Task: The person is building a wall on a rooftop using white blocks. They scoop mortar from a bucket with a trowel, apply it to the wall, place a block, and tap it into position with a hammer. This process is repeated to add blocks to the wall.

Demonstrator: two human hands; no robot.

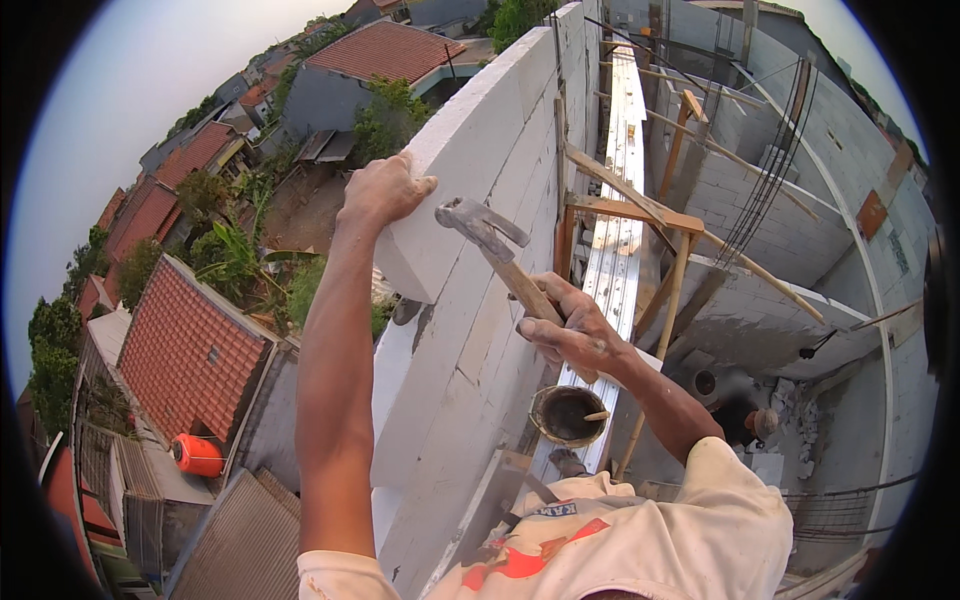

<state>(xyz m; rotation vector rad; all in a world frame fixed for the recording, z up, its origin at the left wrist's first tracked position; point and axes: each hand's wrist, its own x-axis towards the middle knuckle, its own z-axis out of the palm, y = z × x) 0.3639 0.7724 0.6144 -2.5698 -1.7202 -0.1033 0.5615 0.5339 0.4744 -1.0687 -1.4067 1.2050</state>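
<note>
My left hand grips the end of a white lightweight block on top of a tall block wall. My right hand holds a claw hammer by its wooden handle, raised with its grey metal head just in front of the wall's face, near the block. Below my right hand, a bucket with a dark inside and a handled tool in it rests on the long pale metal planking.
Timber and bamboo braces and vertical rebar stand right of the wall. A co-worker is far below among broken blocks. Left of the wall is a drop to tiled roofs, trees and an orange tank.
</note>
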